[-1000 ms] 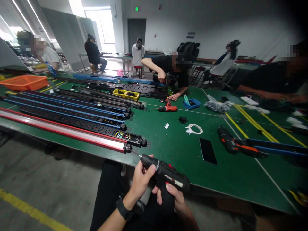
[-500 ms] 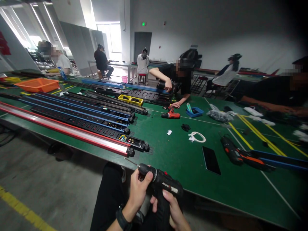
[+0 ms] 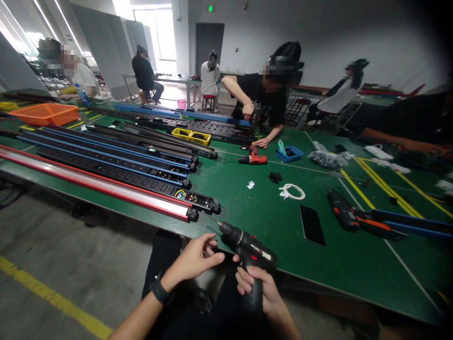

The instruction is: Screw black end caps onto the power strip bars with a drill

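1 of 2 hands [image 3: 267,286] grips a drill [image 3: 252,246].

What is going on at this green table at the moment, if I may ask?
A person's right hand grips a black drill by its handle at the near edge of the green table. Their left hand is open beside the drill, holding nothing. A red-edged bar lies to the left. Across the table, a co-worker leans in with a dark power tool, near a red drill lying unheld.
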### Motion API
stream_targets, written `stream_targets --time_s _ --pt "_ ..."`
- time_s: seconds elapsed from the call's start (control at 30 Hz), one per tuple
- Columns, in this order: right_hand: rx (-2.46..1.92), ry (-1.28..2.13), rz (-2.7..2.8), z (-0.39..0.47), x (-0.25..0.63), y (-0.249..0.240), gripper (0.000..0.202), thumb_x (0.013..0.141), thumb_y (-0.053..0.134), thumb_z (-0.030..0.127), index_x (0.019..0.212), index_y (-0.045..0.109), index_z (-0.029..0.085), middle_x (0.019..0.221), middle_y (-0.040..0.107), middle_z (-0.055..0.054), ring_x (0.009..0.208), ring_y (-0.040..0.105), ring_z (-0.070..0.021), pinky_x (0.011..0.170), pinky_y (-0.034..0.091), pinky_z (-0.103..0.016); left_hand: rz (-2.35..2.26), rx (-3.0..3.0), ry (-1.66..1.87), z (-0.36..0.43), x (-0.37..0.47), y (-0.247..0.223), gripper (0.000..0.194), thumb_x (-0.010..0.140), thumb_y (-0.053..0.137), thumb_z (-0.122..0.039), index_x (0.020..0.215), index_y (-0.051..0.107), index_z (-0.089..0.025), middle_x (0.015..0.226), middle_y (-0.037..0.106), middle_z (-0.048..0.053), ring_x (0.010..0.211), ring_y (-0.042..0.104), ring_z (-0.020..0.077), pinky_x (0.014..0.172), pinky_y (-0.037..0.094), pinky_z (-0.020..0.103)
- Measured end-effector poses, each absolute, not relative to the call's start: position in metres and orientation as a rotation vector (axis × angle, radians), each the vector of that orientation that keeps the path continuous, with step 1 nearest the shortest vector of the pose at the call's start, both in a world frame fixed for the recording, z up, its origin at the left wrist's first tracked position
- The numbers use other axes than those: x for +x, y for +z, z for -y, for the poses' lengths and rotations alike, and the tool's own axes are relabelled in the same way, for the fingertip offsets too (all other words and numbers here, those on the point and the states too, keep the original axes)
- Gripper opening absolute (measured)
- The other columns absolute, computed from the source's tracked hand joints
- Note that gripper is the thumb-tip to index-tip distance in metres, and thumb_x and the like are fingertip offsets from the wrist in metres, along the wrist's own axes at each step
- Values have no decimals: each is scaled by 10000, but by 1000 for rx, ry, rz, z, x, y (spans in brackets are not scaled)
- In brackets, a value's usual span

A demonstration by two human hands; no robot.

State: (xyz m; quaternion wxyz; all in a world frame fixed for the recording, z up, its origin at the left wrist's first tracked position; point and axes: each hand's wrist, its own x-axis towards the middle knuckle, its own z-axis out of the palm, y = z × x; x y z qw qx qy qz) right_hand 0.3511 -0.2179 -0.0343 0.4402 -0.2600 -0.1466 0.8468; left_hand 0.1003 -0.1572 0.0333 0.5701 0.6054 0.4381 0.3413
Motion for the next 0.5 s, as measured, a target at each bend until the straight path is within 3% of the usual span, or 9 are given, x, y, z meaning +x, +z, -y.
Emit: stream_targets --time_s 0.07,0.17,0.5 --pt "-721 2118 320 208 368 -35 166 792 786 281 869 716 152 585 402 69 509 368 -92 551 443 -268 -1194 1745 766 146 64 35 363 900 733 -451 1201 729 -248 1030 748 71 852 693 204 785 554 349" --pt "-774 2186 308 196 382 -35 305 783 783 276 1047 722 137 568 407 81 489 366 -93 519 430 -253 -1371 2116 882 121 10 34 294 969 650 -381 1238 707 -276 1183 712 84 1097 655 253 975 524 430" --pt "-832 2337 219 172 350 -66 341 792 756 303 1072 692 120 559 419 76 481 391 -95 509 387 -241 -1643 2429 946 47 -43 3 356 1002 602 -395 1334 658 -279 1361 612 102 1269 561 287 1108 442 496"
